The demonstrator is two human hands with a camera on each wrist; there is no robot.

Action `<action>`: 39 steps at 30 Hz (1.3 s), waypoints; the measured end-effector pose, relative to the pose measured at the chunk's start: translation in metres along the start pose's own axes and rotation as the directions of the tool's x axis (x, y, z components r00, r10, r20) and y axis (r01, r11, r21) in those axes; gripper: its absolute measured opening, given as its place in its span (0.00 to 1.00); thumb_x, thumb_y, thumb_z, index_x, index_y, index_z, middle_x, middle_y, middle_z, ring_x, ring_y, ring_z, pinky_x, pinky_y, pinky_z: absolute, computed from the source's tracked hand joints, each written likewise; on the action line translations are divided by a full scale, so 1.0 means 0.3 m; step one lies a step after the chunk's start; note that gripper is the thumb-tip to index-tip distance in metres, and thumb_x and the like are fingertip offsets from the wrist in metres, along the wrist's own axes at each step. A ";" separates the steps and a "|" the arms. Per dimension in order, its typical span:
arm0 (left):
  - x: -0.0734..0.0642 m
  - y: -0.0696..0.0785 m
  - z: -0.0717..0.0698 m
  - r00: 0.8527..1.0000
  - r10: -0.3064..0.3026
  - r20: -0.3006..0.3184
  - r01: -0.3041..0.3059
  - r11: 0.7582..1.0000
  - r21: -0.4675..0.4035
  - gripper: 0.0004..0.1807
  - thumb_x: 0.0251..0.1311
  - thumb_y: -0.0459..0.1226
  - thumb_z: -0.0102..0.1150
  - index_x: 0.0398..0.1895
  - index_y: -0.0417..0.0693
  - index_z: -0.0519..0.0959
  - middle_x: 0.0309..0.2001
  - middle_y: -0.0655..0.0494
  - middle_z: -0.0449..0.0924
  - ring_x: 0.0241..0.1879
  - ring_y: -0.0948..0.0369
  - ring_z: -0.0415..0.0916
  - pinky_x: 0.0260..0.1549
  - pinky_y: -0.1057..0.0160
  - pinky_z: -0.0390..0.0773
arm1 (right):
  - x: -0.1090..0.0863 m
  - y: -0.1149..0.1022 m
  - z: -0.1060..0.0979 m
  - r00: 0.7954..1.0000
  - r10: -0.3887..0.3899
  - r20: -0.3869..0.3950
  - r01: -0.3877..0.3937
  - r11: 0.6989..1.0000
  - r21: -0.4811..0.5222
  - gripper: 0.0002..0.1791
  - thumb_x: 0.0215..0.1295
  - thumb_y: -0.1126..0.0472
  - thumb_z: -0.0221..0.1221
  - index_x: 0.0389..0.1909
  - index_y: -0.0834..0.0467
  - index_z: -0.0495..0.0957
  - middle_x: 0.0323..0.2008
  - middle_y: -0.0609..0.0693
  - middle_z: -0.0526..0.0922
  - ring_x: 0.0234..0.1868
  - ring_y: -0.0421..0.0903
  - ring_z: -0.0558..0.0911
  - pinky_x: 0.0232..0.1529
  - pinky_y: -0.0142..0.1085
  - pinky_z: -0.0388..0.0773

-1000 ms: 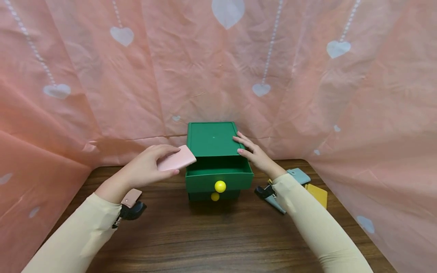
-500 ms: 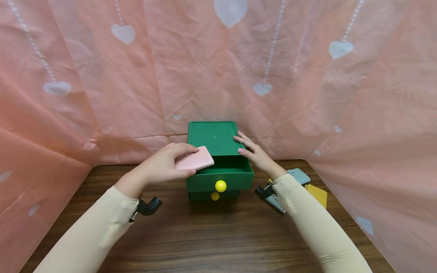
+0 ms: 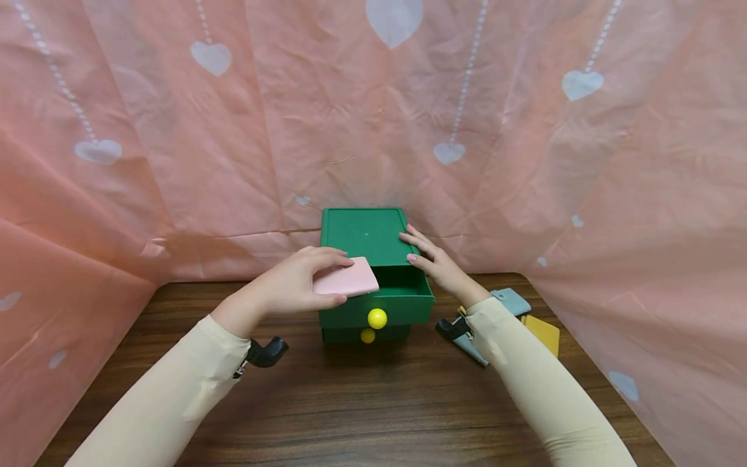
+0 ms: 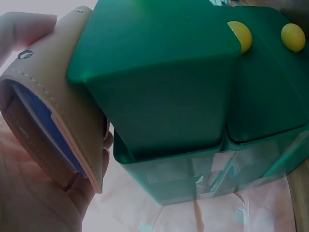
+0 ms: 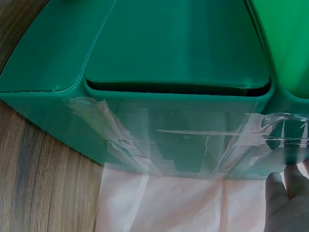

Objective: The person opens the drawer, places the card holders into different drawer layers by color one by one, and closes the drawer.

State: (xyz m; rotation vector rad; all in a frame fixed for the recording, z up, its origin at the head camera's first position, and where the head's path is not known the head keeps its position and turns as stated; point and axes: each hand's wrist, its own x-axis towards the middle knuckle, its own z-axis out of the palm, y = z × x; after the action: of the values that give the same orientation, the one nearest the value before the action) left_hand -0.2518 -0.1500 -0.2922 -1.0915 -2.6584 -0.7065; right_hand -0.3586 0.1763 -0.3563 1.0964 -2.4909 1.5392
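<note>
Left-hand grip: the left hand (image 3: pixel 292 282) grasps a pink wallet (image 3: pixel 347 277), thumb near its front edge, fingers over its upper face; the hold looks secure
Pink wallet: off the tabletop (image 3: pixel 373 415), at the left part of the top drawer (image 3: pixel 341 316); whether it touches the drawer's rim I cannot tell; the left wrist view shows its leaves slightly parted
Right hand: the right hand (image 3: pixel 439 267) grips nothing, fingers spread and resting at the right edge of the green cabinet (image 3: pixel 364 233); it seems to steady it
Top drawer: pulled out by its yellow knob side, open toward the tabletop's front edge; the lower drawer (image 3: pixel 338 336) sits shut beneath
Doing it well: probably best to tip the wallet's leading edge down past the rim, fold pinched closed, clear of the cabinet's top edge; light pressure from the right hand should suffice
Tabletop's right edge: a blue wallet (image 3: pixel 512 301) near the back right corner; a yellow wallet (image 3: pixel 543 334) just in front
Beyond: a pink backdrop (image 3: pixel 350 117) behind the tabletop's back edge
</note>
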 end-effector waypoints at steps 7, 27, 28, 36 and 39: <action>0.014 0.014 0.004 1.000 0.006 0.018 -0.007 1.000 0.013 0.31 0.57 0.51 0.68 0.64 0.53 0.78 0.66 0.50 0.73 0.65 0.51 0.67 0.59 0.51 0.71 | -0.002 -0.003 -0.002 1.000 -0.005 -0.003 0.005 1.000 -0.010 0.28 0.77 0.61 0.50 0.76 0.60 0.61 0.80 0.53 0.45 0.80 0.51 0.44 0.71 0.59 0.56; 0.032 0.050 0.011 0.998 0.051 0.037 -0.051 0.998 -0.024 0.28 0.59 0.53 0.66 0.62 0.60 0.78 0.62 0.64 0.74 0.61 0.61 0.69 0.55 0.57 0.73 | -0.003 -0.006 -0.005 1.000 0.000 -0.004 0.000 1.000 -0.013 0.28 0.77 0.61 0.50 0.76 0.59 0.61 0.80 0.52 0.45 0.80 0.50 0.44 0.72 0.59 0.55; 0.033 0.052 0.011 0.998 0.053 0.040 -0.052 0.998 -0.024 0.28 0.59 0.53 0.66 0.62 0.60 0.78 0.62 0.64 0.74 0.61 0.61 0.69 0.56 0.57 0.73 | -0.003 -0.007 -0.006 1.000 0.002 -0.003 -0.002 1.000 -0.013 0.28 0.77 0.61 0.49 0.76 0.59 0.61 0.80 0.52 0.45 0.80 0.50 0.43 0.72 0.59 0.55; 0.037 0.051 0.015 0.997 0.045 0.056 -0.045 0.999 -0.013 0.28 0.59 0.53 0.65 0.62 0.58 0.79 0.62 0.62 0.75 0.62 0.60 0.69 0.59 0.55 0.71 | -0.007 -0.011 -0.004 1.000 0.004 -0.001 -0.004 1.000 -0.019 0.28 0.78 0.60 0.49 0.76 0.58 0.61 0.80 0.52 0.44 0.80 0.50 0.43 0.72 0.59 0.54; 0.039 0.048 0.016 0.997 0.048 0.056 -0.047 0.999 -0.007 0.28 0.60 0.53 0.65 0.62 0.57 0.79 0.62 0.61 0.75 0.63 0.59 0.69 0.60 0.54 0.71 | -0.008 -0.011 -0.003 1.000 0.006 0.000 -0.006 1.000 -0.016 0.28 0.78 0.60 0.49 0.76 0.58 0.61 0.80 0.51 0.44 0.80 0.50 0.43 0.72 0.59 0.54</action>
State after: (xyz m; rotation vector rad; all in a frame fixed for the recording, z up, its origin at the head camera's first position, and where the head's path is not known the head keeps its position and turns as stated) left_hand -0.2500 -0.1314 -0.2873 -1.1891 -2.6687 -0.6842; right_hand -0.3553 0.1773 -0.3541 1.0880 -2.5040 1.5179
